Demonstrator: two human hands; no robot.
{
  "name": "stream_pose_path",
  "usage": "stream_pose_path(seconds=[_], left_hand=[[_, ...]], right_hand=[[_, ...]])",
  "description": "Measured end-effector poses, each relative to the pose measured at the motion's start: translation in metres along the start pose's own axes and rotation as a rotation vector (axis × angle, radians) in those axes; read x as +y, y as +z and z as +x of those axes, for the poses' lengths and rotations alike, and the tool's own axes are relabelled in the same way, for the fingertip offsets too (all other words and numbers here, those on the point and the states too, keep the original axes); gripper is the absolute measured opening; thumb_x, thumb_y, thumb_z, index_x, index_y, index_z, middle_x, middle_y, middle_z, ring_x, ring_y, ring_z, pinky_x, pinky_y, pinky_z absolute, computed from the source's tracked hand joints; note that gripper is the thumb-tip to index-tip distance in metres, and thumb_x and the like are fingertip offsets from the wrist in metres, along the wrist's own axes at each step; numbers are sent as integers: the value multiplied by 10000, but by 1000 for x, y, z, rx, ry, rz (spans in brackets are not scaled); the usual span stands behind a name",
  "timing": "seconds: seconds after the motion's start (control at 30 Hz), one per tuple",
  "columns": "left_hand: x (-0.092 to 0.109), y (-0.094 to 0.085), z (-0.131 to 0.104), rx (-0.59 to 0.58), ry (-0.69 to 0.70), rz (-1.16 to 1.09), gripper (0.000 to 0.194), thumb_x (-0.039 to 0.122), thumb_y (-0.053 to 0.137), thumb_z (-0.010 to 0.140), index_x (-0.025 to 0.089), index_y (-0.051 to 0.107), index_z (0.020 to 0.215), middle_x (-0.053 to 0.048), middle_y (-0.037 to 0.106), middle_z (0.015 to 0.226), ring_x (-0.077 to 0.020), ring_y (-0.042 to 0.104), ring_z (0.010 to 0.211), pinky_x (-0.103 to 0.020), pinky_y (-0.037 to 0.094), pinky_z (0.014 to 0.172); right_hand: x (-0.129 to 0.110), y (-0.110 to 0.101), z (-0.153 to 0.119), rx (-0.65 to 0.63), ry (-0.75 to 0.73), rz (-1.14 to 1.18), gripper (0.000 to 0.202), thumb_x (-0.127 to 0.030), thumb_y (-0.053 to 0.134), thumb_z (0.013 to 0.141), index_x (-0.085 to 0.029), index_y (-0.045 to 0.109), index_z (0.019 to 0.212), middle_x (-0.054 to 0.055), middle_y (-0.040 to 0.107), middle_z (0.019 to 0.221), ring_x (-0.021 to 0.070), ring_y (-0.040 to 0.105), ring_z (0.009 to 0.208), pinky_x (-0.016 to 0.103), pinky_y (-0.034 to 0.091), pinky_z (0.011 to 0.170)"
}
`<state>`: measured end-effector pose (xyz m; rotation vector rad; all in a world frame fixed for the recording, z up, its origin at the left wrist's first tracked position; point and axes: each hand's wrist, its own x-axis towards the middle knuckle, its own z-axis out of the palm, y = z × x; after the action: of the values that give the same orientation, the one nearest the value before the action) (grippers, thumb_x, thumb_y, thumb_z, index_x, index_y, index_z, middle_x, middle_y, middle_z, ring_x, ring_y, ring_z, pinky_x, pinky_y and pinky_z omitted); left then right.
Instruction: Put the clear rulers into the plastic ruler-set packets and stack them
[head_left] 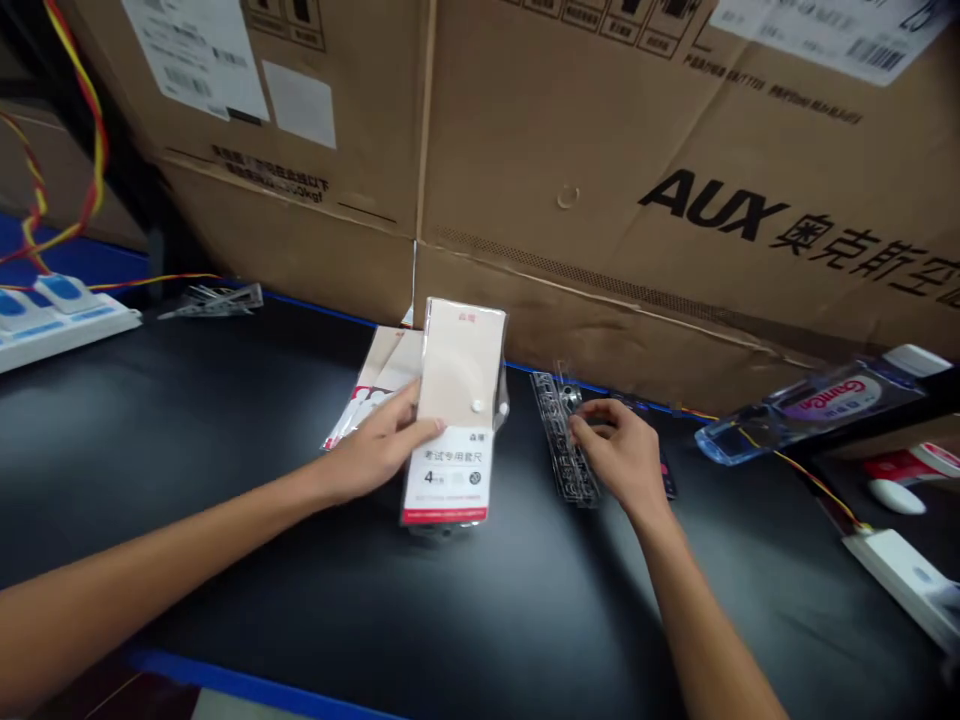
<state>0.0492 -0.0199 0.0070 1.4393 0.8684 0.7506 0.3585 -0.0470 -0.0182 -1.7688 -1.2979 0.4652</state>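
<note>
My left hand [382,445] is closed on the left edge of a flat plastic-wrapped packet [457,400], beige on top and white below with a red strip. Beneath and behind it, more packets [386,360] with red and white print lie on the black table. To the right, my right hand [615,450] has its thumb and fingertips pinched at the edge of some clear plastic rulers [566,440] with cut-out shapes. Whether the fingertips hold one of these rulers is hard to make out. A dark phone-like object [667,475] is partly hidden behind my right hand.
Large cardboard boxes [525,200] stand along the back of the black table [300,590]. Clear plastic pieces [214,300] and a power strip [67,325] are at the left. At the right are a bottle [817,405], a white mouse-like object [897,496] and another power strip [904,575].
</note>
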Motion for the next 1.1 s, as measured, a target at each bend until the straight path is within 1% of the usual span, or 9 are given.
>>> stream_pose_path(seconds=[0.1,0.17,0.23,0.37,0.57,0.67,0.77,0.97,1.1], left_hand=[[5,-23,10,142,24,83,480,437,637,908,230,491,1315,-56,744,962,-279,735,856,-379,607,701],[5,-38,16,267,103,244,407,405,635,890,218,536,1238,-55,743,993,-263,734,844,-350,600,681],[4,-50,20,337,140,413,418,388,647,866,209,546,1229,-67,755,1034,-260,739,841,-339,593,685],[-1,-66,27,345,100,680,562,442,634,857,207,509,1352,-114,736,1212,-280,741,880,-367,583,740],[-13,-83,38,370,24,1005,676,502,605,833,193,486,1423,-128,672,1246,-318,693,979,-440,542,863],[-17,-85,40,376,95,1023,707,461,626,815,191,453,1445,-158,547,1389,-336,652,1119,-445,543,907],[-20,-82,39,361,160,996,723,418,632,809,206,430,1469,-149,482,1437,-340,597,1233,-426,550,932],[-17,-71,34,346,338,974,585,331,615,841,174,509,1395,-132,529,1371,-302,604,1189,-441,516,1017],[-12,-57,27,334,522,995,382,264,589,875,170,590,1246,-115,587,1302,-281,601,1182,-442,488,1051]], right_hand=[[5,1,2,46,-32,-66,296,-431,700,820,-180,658,972,113,764,959,248,751,687,389,570,701],[6,4,1,43,-67,-104,312,-446,679,836,-173,666,988,124,761,991,256,755,769,391,579,733],[5,8,1,28,-117,-156,289,-431,673,836,-173,683,967,122,757,1000,267,741,890,402,574,818],[4,12,-3,-19,-186,-291,268,-410,672,821,-178,710,949,113,738,1055,277,686,992,437,518,936],[-5,16,-11,-61,-132,-461,283,-328,646,816,-181,737,1041,110,744,1098,264,692,982,349,493,848],[-11,16,-13,-75,-79,-532,250,-303,632,814,-184,758,994,121,773,1024,283,715,950,337,480,795],[-14,12,-13,-111,-47,-576,239,-302,637,806,-184,769,968,134,791,968,315,732,964,342,477,780],[-15,0,-9,-229,-50,-580,335,-353,669,819,-161,758,1078,136,795,1073,290,733,1046,317,486,841],[-21,-2,-10,-261,-71,-603,330,-276,673,781,-160,739,1083,120,790,1016,272,728,985,304,468,807]])
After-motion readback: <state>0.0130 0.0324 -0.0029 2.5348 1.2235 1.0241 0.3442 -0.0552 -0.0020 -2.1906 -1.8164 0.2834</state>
